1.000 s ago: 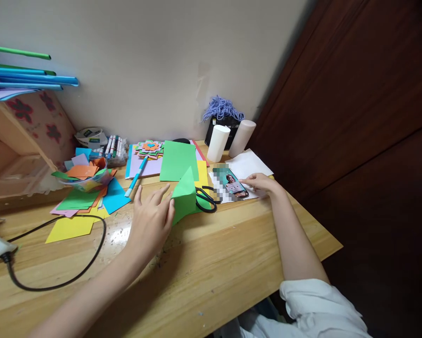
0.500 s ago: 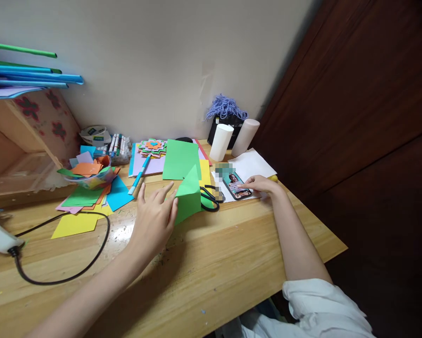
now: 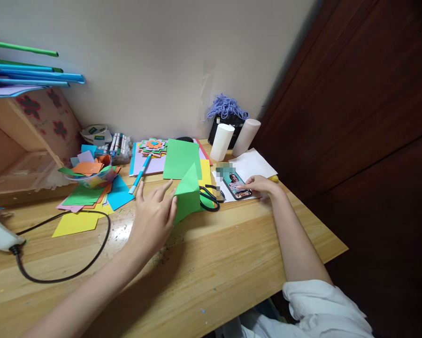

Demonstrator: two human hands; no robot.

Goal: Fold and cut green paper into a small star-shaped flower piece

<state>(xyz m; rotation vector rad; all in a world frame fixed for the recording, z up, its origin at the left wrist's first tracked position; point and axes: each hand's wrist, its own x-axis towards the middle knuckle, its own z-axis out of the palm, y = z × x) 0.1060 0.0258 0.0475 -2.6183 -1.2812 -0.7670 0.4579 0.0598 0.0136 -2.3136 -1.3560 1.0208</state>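
A folded sheet of green paper is pinched between the thumb and fingers of my left hand, its index finger raised over it. The sheet's fold stands up off the table. At the right my right hand reaches a smartphone lying face up with its screen lit, and a fingertip touches the lower part of the screen. Black-handled scissors lie between the green paper and the phone. Behind the folded sheet lies a flat green sheet, over yellow paper.
A plastic bowl of paper scraps stands at the left, with loose coloured sheets before it. A black cable loops across the table. A blue marker lies near a layered paper flower. Two white cylinders stand at the back.
The green paper in my left hand has shifted very slightly left. My right hand stays on the phone; the view has moved a little.
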